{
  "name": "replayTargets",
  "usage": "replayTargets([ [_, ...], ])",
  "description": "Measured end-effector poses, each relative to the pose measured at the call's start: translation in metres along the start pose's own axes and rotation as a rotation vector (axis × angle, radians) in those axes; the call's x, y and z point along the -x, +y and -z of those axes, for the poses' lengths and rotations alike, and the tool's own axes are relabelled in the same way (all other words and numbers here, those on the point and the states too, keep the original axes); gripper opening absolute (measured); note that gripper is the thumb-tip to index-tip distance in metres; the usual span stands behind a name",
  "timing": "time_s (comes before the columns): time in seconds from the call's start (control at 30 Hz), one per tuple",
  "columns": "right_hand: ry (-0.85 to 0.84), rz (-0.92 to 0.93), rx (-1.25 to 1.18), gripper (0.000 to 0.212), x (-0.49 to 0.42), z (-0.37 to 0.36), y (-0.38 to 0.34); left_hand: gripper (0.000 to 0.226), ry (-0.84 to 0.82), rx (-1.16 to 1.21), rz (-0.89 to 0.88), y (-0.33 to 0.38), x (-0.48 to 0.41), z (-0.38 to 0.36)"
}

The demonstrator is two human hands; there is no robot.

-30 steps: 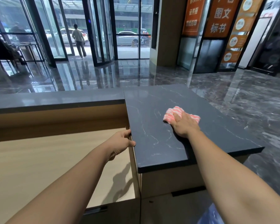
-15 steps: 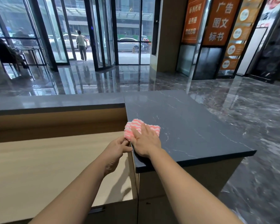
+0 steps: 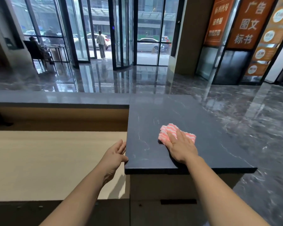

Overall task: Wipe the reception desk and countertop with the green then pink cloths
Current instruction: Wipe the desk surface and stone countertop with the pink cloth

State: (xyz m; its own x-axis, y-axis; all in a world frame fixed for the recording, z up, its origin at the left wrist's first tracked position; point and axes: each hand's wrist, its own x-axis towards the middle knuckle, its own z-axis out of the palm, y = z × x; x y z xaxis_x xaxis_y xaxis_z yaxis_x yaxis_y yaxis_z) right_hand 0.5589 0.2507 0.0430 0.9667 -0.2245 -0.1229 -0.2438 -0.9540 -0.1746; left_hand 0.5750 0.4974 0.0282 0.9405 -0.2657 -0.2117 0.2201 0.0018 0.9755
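Fingers flat, your right hand (image 3: 180, 146) presses one pink cloth (image 3: 173, 132) on the countertop (image 3: 211, 128); your left hand (image 3: 113, 154), open-fingered, touches its left edge.

Right hand (image 3: 180, 145) slid pink cloth (image 3: 170, 132) rightward from edge; left hand (image 3: 113, 154) opened.
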Motion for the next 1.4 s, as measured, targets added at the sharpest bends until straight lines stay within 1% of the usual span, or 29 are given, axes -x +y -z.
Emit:
replayTargets([
  [0.07,0.012,-0.037,0.002,0.059,-0.001,0.004,0.024,0.082,0.013,0.017,0.003,0.001,0.002,-0.002],
  [0.13,0.024,-0.049,0.003,0.059,-0.003,0.005,0.032,0.082,0.016,0.015,0.008,0.001,0.003,-0.003],
  [0.3,0.020,-0.079,0.000,0.058,0.001,0.002,0.016,0.079,0.036,0.030,0.024,0.001,0.006,-0.005],
  [0.4,0.025,-0.004,0.007,0.057,0.013,-0.006,-0.013,0.076,0.044,0.072,0.025,0.001,0.008,-0.006],
  [0.47,0.035,0.086,0.033,0.056,0.025,-0.013,-0.042,0.067,0.066,0.124,0.010,0.000,0.011,-0.009],
  [0.53,0.053,0.185,0.042,0.056,0.037,-0.023,-0.073,0.054,0.096,0.205,0.002,-0.001,0.018,-0.011],
  [0.6,0.047,0.257,0.033,0.056,0.044,-0.031,-0.099,0.029,0.094,0.267,-0.005,-0.001,0.025,-0.010],
  [0.63,0.034,0.281,0.030,0.056,0.047,-0.034,-0.109,0.025,0.092,0.290,-0.018,-0.001,0.028,-0.008],
  [0.77,-0.008,0.334,0.031,0.055,0.052,-0.036,-0.125,0.028,0.103,0.396,-0.003,0.001,0.039,-0.001],
  [0.93,0.015,0.375,-0.008,0.054,0.059,-0.032,-0.107,0.028,0.015,0.322,0.004,-0.002,0.049,0.000],
  [1.0,0.049,0.346,-0.008,0.054,0.058,-0.031,-0.087,0.026,0.025,0.328,0.012,-0.005,0.050,-0.001],
  [1.07,0.096,0.295,0.004,0.054,0.055,-0.029,-0.058,0.048,0.062,0.338,0.032,-0.005,0.052,-0.004],
  [1.1,0.115,0.269,0.022,0.054,0.053,-0.027,-0.042,0.054,0.069,0.324,0.033,-0.006,0.052,-0.005],
  [1.2,0.163,0.171,0.023,0.055,0.044,-0.017,0.005,0.055,0.078,0.335,0.031,-0.008,0.053,-0.008],
  [1.3,0.202,0.084,0.014,0.061,0.036,-0.014,0.026,0.055,0.097,0.361,0.040,-0.007,0.053,-0.009],
  [1.4,0.124,-0.009,0.020,0.059,0.038,-0.014,0.021,0.054,0.093,0.353,0.035,-0.004,0.055,-0.012],
])
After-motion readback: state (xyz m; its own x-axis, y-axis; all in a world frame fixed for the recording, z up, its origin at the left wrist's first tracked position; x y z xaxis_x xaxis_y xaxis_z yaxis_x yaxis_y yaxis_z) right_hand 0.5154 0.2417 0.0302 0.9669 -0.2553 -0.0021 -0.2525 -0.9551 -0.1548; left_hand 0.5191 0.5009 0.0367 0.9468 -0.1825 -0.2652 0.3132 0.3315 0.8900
